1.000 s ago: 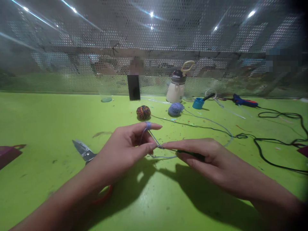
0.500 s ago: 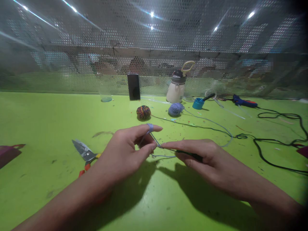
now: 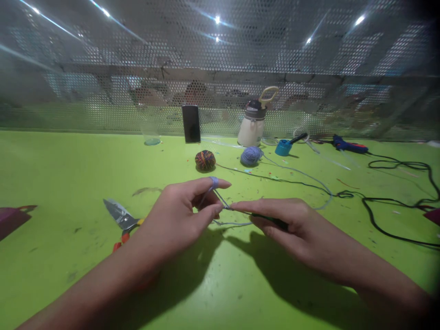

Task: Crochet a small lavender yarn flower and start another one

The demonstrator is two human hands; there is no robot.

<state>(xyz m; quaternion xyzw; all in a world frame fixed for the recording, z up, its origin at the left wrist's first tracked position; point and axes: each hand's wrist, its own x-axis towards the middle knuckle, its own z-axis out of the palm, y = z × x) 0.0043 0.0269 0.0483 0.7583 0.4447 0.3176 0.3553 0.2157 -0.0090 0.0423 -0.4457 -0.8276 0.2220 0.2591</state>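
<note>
The left hand (image 3: pixel 184 211) pinches lavender yarn (image 3: pixel 213 183) wrapped round its forefinger, likely for tension; the right hand (image 3: pixel 299 224) grips a hook (image 3: pixel 271 221).

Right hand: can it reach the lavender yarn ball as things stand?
Likely yes: only thin strands and scraps lie between the right hand and the lavender yarn ball, though that hand's grip holds a dark-handled tool.

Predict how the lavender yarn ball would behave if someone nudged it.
The lavender yarn ball would probably roll, being rounded. Wound from yarn, it likely squashes slightly. Its strand, curving across the table, would probably trail limply.
</note>
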